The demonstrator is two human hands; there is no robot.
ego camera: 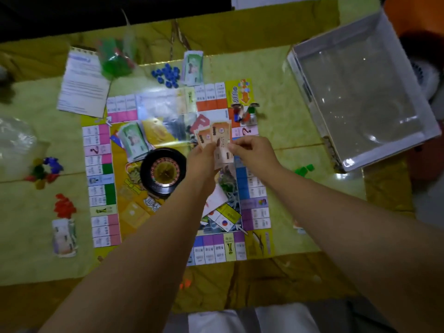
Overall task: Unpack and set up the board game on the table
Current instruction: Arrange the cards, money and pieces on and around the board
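Your bare forearms reach in over the near edge of the game board (255, 195), which lies flat on the yellow-green table (288, 116). Above the board's middle, your left hand (201, 155) grips a small fan of orange banknotes (219, 133), fingers curled round their lower ends. Your right hand (249, 150) pinches the right edge of the same fan between thumb and forefinger.

On the board, just left of your hands, sits a black roulette wheel (163, 171); a green stack of notes (133, 140) lies just beyond it. A few pawns (245, 112) stand at the board's far right corner.

Past the board's far edge lie another stack of notes (192, 67) and a scatter of blue pieces (168, 74). By its far left corner you see a printed leaflet (83, 85) and a bag of green pieces (115, 61).

Left of the board are mixed coloured pieces (45, 170), red pieces (63, 207) and a pale bundle of notes (64, 236). Right of it lie a few green pieces (304, 169), and beyond them the open game box (360, 92) rests tilted.
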